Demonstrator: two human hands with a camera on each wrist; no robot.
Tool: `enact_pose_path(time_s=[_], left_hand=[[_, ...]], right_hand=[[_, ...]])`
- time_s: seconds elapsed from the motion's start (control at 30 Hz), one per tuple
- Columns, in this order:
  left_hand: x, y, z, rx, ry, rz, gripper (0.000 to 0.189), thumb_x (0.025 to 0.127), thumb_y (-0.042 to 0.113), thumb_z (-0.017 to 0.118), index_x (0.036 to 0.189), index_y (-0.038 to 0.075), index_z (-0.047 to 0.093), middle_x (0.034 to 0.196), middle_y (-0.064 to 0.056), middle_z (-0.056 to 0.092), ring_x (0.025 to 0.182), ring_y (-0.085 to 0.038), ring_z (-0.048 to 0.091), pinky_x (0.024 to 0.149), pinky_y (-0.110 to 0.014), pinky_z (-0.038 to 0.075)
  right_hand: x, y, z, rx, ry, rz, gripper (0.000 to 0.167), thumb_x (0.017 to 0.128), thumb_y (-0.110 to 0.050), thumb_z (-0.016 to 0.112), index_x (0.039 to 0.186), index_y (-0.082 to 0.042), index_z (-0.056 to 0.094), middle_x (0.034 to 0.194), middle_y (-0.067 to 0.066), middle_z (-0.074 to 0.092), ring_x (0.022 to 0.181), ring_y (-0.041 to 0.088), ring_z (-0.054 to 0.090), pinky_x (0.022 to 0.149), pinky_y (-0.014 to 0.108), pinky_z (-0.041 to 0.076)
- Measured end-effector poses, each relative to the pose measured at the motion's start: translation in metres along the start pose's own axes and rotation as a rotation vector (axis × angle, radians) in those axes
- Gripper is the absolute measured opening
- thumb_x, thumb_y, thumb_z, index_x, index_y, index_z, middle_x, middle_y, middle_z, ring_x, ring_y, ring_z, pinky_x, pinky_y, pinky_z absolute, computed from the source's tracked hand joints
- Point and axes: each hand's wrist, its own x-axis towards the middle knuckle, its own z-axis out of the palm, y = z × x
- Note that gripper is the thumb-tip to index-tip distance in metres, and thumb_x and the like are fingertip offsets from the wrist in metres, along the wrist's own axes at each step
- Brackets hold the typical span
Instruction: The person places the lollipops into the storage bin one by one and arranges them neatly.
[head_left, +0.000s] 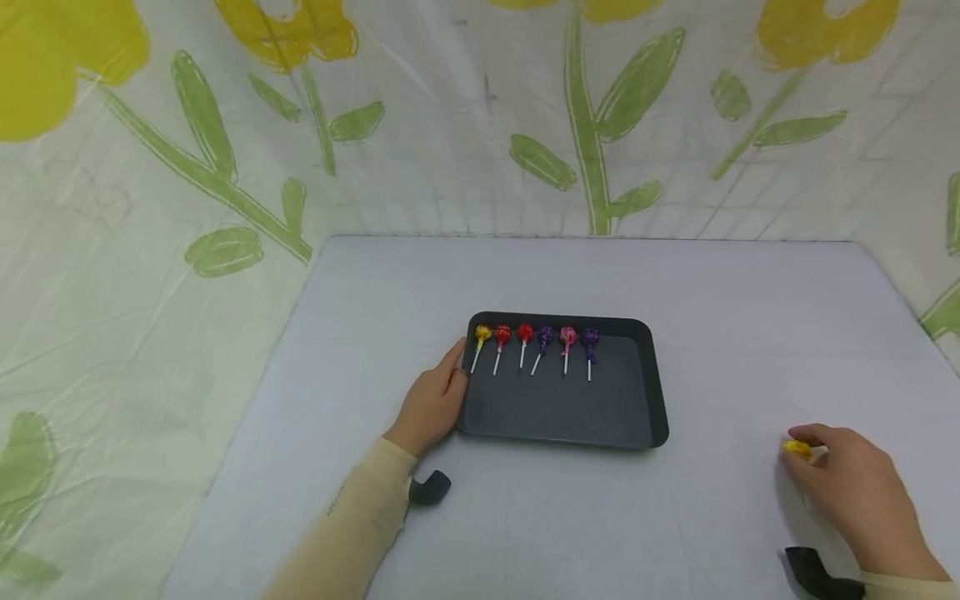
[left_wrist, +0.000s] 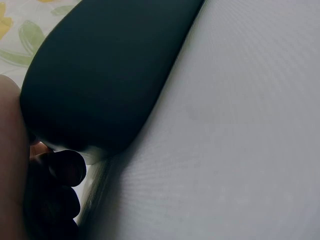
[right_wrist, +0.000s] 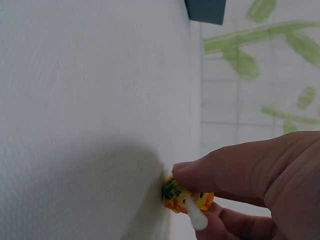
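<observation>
A dark grey tray (head_left: pixel 555 408) lies on the table, and my left hand (head_left: pixel 431 404) grips its left edge. In the left wrist view, the fingers (left_wrist: pixel 67 169) curl under the tray (left_wrist: pixel 105 75) with the thumb along its side. Several wrapped lollipops stand in a row along the tray's far side, from a yellow lollipop (head_left: pixel 483 333) at the left to a purple lollipop (head_left: pixel 590 337) at the right. Away to the right of the tray, my right hand (head_left: pixel 858 483) pinches another yellow lollipop (right_wrist: pixel 175 196) by its wrapped head, close over the table, its white stick (right_wrist: pixel 196 215) pointing toward the wrist camera.
The white table (head_left: pixel 360 333) runs back to a hanging sheet (head_left: pixel 450 150) printed with yellow flowers and green leaves. A black wrist mount (head_left: pixel 431 488) sits by the left sleeve, and a second black wrist mount (head_left: pixel 821 575) is at the right sleeve.
</observation>
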Motion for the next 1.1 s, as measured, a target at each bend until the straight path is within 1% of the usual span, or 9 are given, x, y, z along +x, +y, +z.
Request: enact_pose_path(time_s=[0.1, 0.17, 0.27, 0.37, 0.53, 0.77, 0.87, 1.0, 1.1], left_hand=[[0.000, -0.001, -0.001, -0.005, 0.001, 0.001, 0.057, 0.106, 0.021, 0.039, 0.162, 0.013, 0.042, 0.064, 0.004, 0.040, 0.057, -0.014, 0.035, 0.060, -0.035, 0.035], [0.000, -0.001, 0.000, -0.006, -0.002, 0.000, 0.057, 0.106, 0.021, 0.039, 0.163, 0.013, 0.042, 0.065, 0.004, 0.040, 0.057, -0.014, 0.035, 0.060, -0.035, 0.036], [0.000, -0.001, 0.000, -0.007, -0.005, -0.007, 0.057, 0.106, 0.021, 0.039, 0.163, 0.013, 0.041, 0.064, 0.004, 0.040, 0.056, -0.014, 0.035, 0.060, -0.035, 0.036], [-0.001, 0.000, 0.000, -0.011, -0.009, -0.011, 0.057, 0.106, 0.021, 0.039, 0.163, 0.013, 0.041, 0.064, 0.004, 0.040, 0.057, -0.014, 0.035, 0.061, -0.035, 0.037], [-0.001, 0.001, -0.001, -0.010, -0.011, -0.016, 0.057, 0.106, 0.022, 0.039, 0.163, 0.013, 0.041, 0.064, 0.004, 0.040, 0.057, -0.014, 0.036, 0.063, -0.036, 0.037], [0.000, 0.003, -0.002, -0.007, -0.010, -0.020, 0.057, 0.107, 0.022, 0.038, 0.163, 0.013, 0.041, 0.064, 0.004, 0.040, 0.057, -0.014, 0.036, 0.067, -0.037, 0.040], [0.000, 0.003, -0.003, -0.005, -0.014, -0.022, 0.057, 0.106, 0.023, 0.039, 0.163, 0.014, 0.041, 0.064, 0.004, 0.039, 0.058, -0.014, 0.036, 0.071, -0.037, 0.041], [0.000, 0.003, -0.003, -0.007, -0.019, -0.027, 0.058, 0.106, 0.023, 0.039, 0.163, 0.013, 0.040, 0.064, 0.004, 0.039, 0.058, -0.015, 0.035, 0.068, -0.037, 0.040], [0.000, 0.003, -0.003, -0.007, -0.017, -0.029, 0.058, 0.106, 0.022, 0.039, 0.163, 0.013, 0.041, 0.064, 0.004, 0.040, 0.058, -0.015, 0.035, 0.065, -0.036, 0.038]], right_hand=[[0.003, -0.005, 0.000, 0.008, -0.022, -0.027, 0.042, 0.091, -0.016, 0.075, 0.120, 0.013, 0.066, 0.101, 0.031, 0.065, 0.079, 0.034, 0.063, 0.057, 0.041, 0.049], [0.004, -0.007, -0.001, 0.006, -0.031, -0.051, 0.042, 0.092, -0.018, 0.075, 0.121, 0.012, 0.067, 0.104, 0.031, 0.066, 0.083, 0.038, 0.065, 0.061, 0.045, 0.051], [0.007, -0.012, -0.002, 0.010, -0.040, -0.113, 0.042, 0.093, -0.021, 0.075, 0.121, 0.010, 0.068, 0.108, 0.032, 0.067, 0.091, 0.043, 0.066, 0.068, 0.052, 0.052], [0.009, -0.017, -0.003, 0.026, -0.047, -0.166, 0.042, 0.094, -0.021, 0.075, 0.122, 0.010, 0.068, 0.109, 0.032, 0.067, 0.092, 0.043, 0.065, 0.070, 0.054, 0.052], [0.013, -0.027, -0.004, 0.048, -0.045, -0.216, 0.042, 0.094, -0.021, 0.076, 0.120, 0.011, 0.069, 0.107, 0.032, 0.067, 0.089, 0.041, 0.066, 0.067, 0.050, 0.052], [0.017, -0.042, -0.008, 0.065, 0.025, -0.332, 0.034, 0.091, -0.014, 0.077, 0.112, 0.013, 0.072, 0.100, 0.030, 0.069, 0.083, 0.038, 0.068, 0.061, 0.037, 0.048], [0.017, -0.048, -0.010, 0.064, 0.021, -0.342, 0.034, 0.091, -0.013, 0.077, 0.112, 0.014, 0.072, 0.100, 0.031, 0.069, 0.084, 0.039, 0.068, 0.061, 0.041, 0.051], [0.019, -0.056, -0.012, 0.066, 0.010, -0.343, 0.036, 0.092, -0.015, 0.076, 0.113, 0.014, 0.071, 0.101, 0.032, 0.069, 0.085, 0.041, 0.069, 0.063, 0.046, 0.054], [0.021, -0.060, -0.012, 0.073, 0.006, -0.346, 0.037, 0.092, -0.016, 0.076, 0.114, 0.014, 0.071, 0.102, 0.032, 0.070, 0.086, 0.041, 0.069, 0.062, 0.042, 0.053]])
